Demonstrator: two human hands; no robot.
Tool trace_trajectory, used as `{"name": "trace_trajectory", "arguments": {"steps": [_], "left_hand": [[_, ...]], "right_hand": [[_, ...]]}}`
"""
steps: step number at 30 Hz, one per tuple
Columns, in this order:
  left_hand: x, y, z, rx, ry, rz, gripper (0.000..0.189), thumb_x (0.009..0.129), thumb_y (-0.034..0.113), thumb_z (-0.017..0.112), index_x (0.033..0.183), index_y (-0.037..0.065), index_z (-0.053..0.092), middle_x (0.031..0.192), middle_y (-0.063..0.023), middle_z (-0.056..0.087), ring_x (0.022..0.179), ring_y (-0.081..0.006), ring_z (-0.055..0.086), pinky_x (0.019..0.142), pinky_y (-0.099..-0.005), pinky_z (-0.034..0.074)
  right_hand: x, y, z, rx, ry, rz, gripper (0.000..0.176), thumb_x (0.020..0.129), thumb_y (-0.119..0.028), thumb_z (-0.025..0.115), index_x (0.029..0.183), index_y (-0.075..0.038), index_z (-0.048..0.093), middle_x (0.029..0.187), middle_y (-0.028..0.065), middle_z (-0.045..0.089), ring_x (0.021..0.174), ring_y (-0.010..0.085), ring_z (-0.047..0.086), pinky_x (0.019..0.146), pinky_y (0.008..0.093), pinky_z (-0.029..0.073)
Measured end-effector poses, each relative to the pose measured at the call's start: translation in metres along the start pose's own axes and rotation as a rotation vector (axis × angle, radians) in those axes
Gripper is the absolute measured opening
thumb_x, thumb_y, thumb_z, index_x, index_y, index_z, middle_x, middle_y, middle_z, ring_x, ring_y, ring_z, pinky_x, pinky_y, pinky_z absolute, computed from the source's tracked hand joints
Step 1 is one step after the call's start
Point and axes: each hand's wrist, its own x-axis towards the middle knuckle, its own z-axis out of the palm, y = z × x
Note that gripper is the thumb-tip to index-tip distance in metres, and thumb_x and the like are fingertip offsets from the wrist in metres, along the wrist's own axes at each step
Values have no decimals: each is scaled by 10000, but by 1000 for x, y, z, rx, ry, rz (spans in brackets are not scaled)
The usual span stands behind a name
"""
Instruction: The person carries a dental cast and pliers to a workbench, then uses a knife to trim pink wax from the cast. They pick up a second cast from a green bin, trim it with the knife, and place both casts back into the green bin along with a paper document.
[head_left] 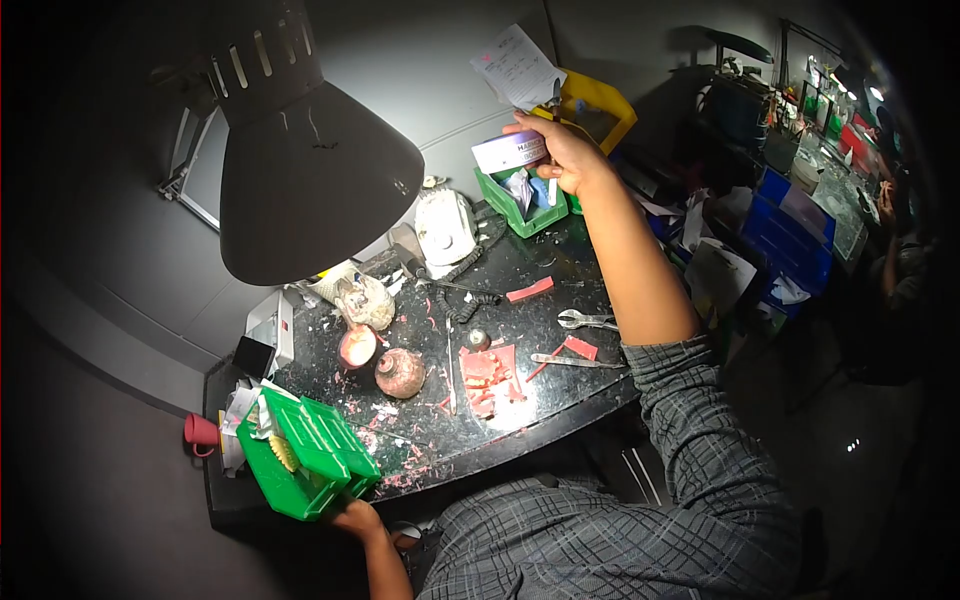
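Note:
My right hand (568, 155) is raised over the back of the bench, closed on a round container with a white and purple label (508, 153). Just below it sits a green bin (527, 222) with crumpled packets inside. At the lower left, my left hand (355, 518) is at the lower end of a green tray (300, 455) that holds a yellowish dental cast (283, 452); its fingers are mostly hidden by the tray. Red wax pieces (490, 375) lie on the dark bench (420, 440) between my hands.
A large lamp (310, 190) hangs over the left side. Metal pliers (585, 319), a knife (570, 360), a round pinkish pot (400, 373) and a white device (445, 230) are on the bench. A yellow bin (610, 105) stands behind. A co-worker's hand (886, 200) shows far right.

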Motion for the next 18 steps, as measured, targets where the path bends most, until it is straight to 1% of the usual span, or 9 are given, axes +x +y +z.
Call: {"name": "trace_trajectory", "arguments": {"steps": [1,2,4,5,6,9,14,16,18], "left_hand": [[0,1,0,11,1,8,335,974,93,580,1239,-113,583,1268,-259,609,1107,-352,599,978,-438,462],[-1,0,-1,12,1,6,335,974,93,580,1239,-113,583,1268,-259,609,1107,-352,599,978,-438,462],[-1,-5,-2,17,-2,-8,339,970,86,576,1242,-117,577,1281,-268,599,1121,-360,593,985,-444,455],[-1,-11,-3,18,-1,-10,339,970,86,576,1242,-117,577,1281,-268,599,1121,-360,593,985,-444,455],[0,-16,-4,11,-14,-7,343,970,86,576,1246,-118,574,1290,-272,592,1132,-365,588,993,-447,448],[-1,-23,-7,-2,-19,-28,350,968,88,577,1252,-116,571,1306,-279,580,1149,-377,580,1006,-452,438],[-2,-14,-5,46,-38,-32,370,960,99,589,1269,-105,566,1329,-287,562,1174,-397,564,1024,-460,425],[-1,-12,-1,114,75,31,363,964,119,583,1253,-100,583,1277,-284,601,1114,-404,601,985,-450,463],[-2,4,0,46,87,-38,357,964,130,585,1233,-105,597,1234,-265,629,1065,-381,625,954,-446,484]], "right_hand": [[2,2,-2,-21,-17,-31,351,927,-313,696,1098,-8,662,969,53,700,601,79,542,409,201,366],[9,10,-2,-22,-19,-29,351,927,-313,696,1098,-8,662,969,53,700,601,79,542,409,201,366],[21,25,6,-359,247,-497,360,902,-371,704,996,-23,712,835,14,690,723,122,596,638,307,483],[21,30,2,-585,260,-510,350,904,-355,701,1030,-28,710,925,94,733,833,222,675,753,362,520],[16,33,3,-585,259,-510,350,904,-355,701,1030,-28,710,925,94,733,833,222,675,753,362,520],[4,39,9,-1150,252,-287,286,950,-320,614,1072,-83,717,1043,219,708,1022,395,663,844,471,527],[4,27,9,-1406,338,-174,275,952,-231,563,1089,-40,707,1062,227,705,1030,390,671,881,477,544],[3,22,3,-1539,221,-114,262,923,-186,576,1087,-34,712,1088,228,703,1043,378,678,891,469,545],[-5,28,6,-1506,206,-104,257,879,-91,571,1067,20,705,1072,269,697,963,358,716,834,452,571]]}}
